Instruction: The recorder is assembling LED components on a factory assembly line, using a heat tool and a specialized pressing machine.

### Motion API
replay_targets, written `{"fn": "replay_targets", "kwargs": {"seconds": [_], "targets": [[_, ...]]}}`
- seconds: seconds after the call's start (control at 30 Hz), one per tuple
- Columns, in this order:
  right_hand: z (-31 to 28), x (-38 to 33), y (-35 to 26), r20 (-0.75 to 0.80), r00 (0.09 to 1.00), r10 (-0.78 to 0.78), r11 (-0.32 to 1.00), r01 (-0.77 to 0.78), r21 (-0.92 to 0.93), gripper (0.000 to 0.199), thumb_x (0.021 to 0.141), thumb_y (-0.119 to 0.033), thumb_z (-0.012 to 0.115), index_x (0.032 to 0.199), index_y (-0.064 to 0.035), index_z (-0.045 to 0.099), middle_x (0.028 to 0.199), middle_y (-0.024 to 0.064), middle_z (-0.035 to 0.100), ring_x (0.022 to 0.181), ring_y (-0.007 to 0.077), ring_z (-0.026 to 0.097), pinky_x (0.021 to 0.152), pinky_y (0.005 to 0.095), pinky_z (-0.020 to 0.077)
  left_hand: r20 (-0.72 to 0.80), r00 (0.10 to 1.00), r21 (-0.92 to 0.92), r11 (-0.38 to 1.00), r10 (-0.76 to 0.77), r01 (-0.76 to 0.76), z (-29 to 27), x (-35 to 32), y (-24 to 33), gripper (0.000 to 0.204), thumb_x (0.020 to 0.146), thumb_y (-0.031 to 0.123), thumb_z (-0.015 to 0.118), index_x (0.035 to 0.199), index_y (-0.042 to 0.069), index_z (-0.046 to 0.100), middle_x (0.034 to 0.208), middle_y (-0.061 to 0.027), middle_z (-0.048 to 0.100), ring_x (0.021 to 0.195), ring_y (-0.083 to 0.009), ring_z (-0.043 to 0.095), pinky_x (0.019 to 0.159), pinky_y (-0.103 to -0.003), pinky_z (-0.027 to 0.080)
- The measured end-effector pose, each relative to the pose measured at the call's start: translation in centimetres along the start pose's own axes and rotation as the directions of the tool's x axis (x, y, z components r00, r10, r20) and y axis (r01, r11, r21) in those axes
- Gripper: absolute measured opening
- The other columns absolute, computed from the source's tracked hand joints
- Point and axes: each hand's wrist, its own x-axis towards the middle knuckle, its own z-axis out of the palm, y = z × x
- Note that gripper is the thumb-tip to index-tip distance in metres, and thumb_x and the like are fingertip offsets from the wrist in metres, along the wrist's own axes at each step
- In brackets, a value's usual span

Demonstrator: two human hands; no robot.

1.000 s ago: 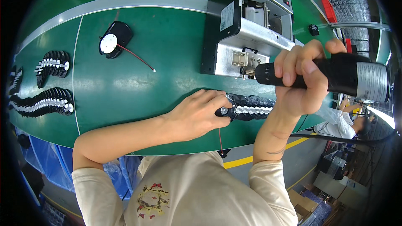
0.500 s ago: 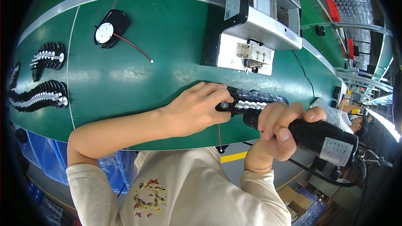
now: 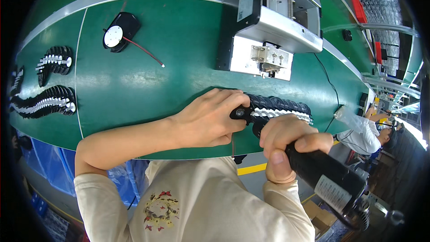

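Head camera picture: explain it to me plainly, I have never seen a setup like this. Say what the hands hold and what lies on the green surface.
The picture comes from a camera worn on a person's head, looking down, so the edges bend. The left hand steadies the near end of a row of small black fan parts lying on the green table. The right hand has a full grip on a black electric screwdriver, its tip hidden near that row. Further left lie a single black fan with a red wire and more stacked rows of fans. A grey metal machine stands behind.
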Motion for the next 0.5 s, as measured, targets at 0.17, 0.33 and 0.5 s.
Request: {"fn": "replay_targets", "kwargs": {"seconds": [0.17, 0.33, 0.5], "targets": [[-0.7, 1.4, -0.6, -0.055, 0.997, 0.048, 0.982, -0.037, 0.185, 0.045, 0.08, 0.005, 0.069, 0.113, -0.0114, 0.045, 0.064, 0.0053, 0.054, 0.048, 0.0198, 0.051, 0.045, 0.0361, 0.0473, 0.016, 1.0, 0.021, 1.0, -0.019, 0.018, -0.6, 0.3, 0.5, 0.029, 0.065, 0.014, 0.079, 0.093, 0.012, 0.074, 0.126, -0.0129, 0.053, 0.119, -0.0316, 0.053, 0.098, -0.044, 0.043], [-4.2, 3.0, -3.8, -0.186, 0.97, -0.153, 0.937, 0.203, 0.283, 0.063, 0.081, -0.001, 0.068, 0.136, -0.0151, 0.041, 0.062, 0.0008, 0.053, 0.046, 0.0141, 0.053, 0.046, 0.0302, 0.0509, 0.009, 1.0, 0.036, 0.999, 0.004, -0.005, -3.7, 1.0, 2.4, 0.037, 0.062, 0.009, 0.076, 0.099, 0.01, 0.071, 0.127, -0.0103, 0.058, 0.113, -0.0331, 0.055, 0.097, -0.044, 0.038], [-6.0, 2.9, -2.5, -0.199, 0.968, -0.15, 0.952, 0.196, 0.236, 0.061, 0.082, -0.001, 0.067, 0.136, -0.0102, 0.039, 0.063, 0.0027, 0.053, 0.045, 0.0164, 0.053, 0.047, 0.0305, 0.0503, -0.07, 0.966, 0.435, 0.864, -0.249, 0.254, -15.0, 1.9, 1.8, 0.04, 0.061, 0.009, 0.073, 0.099, 0.008, 0.063, 0.118, -0.0091, 0.063, 0.111, -0.0317, 0.056, 0.096, -0.043, 0.04]]}}
